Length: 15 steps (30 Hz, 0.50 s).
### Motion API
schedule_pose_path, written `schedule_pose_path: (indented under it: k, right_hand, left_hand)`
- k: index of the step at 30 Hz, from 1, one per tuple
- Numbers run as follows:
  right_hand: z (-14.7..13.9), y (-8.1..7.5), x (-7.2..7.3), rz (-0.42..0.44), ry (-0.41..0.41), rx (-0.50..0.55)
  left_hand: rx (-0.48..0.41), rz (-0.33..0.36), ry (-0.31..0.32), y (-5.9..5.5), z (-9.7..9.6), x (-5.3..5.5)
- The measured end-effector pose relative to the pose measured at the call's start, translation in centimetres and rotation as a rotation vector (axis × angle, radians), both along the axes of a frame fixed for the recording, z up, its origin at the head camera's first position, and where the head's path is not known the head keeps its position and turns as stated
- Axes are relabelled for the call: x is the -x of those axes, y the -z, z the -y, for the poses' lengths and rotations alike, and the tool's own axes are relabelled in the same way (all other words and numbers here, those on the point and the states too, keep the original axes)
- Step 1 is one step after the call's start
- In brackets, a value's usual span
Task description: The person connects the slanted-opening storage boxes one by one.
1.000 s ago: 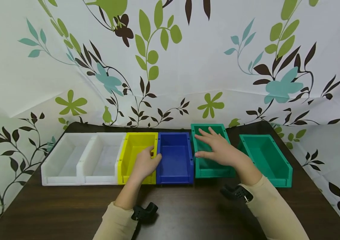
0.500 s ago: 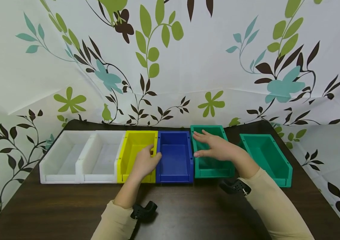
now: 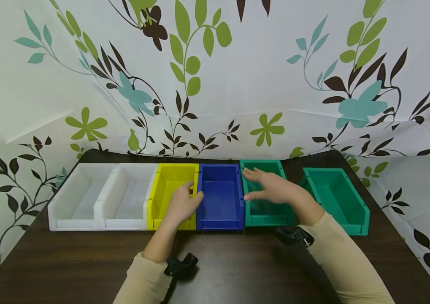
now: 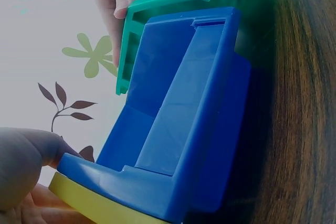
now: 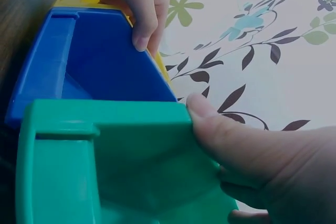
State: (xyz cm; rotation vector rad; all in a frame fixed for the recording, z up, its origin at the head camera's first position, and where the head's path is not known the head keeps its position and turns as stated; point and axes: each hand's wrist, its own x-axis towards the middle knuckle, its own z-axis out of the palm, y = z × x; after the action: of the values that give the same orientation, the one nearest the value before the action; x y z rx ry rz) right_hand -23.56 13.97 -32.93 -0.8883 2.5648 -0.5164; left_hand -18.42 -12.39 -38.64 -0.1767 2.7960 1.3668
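In the head view, my left hand [image 3: 182, 206] pinches the adjoining walls of a yellow bin [image 3: 167, 185] and a blue bin [image 3: 220, 198]; its thumb lies on the blue side, its fingers on the yellow side. My right hand [image 3: 275, 188] reaches over a green bin [image 3: 269, 215], its fingers fairly straight toward the left rim. The right wrist view has the thumb [image 5: 210, 121] touching the rim of that green bin [image 5: 105, 114]. The blue bin [image 4: 178, 108] stands close beside the green one in the left wrist view. Some right fingertips are hidden.
Two white bins [image 3: 76, 202] adjoin the yellow bin on the left. A second green bin [image 3: 336, 198] stands apart at the right, slightly angled. Behind the dark wooden table [image 3: 230, 261] hangs a leaf-patterned cloth [image 3: 230, 84].
The green bin under my right hand has shifted slightly toward me and left, against the blue one. The right fingers, spread earlier, have drawn together. My left hand keeps its hold.
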Motion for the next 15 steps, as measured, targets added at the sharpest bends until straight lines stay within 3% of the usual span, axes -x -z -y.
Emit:
schedule_pose_path:
  k: [15]
  right_hand:
    - [0.5,1.1,0.0,-0.001,-0.013,-0.095]
  left_hand:
    - [0.004,0.005,0.008,-0.3,0.0,0.0]
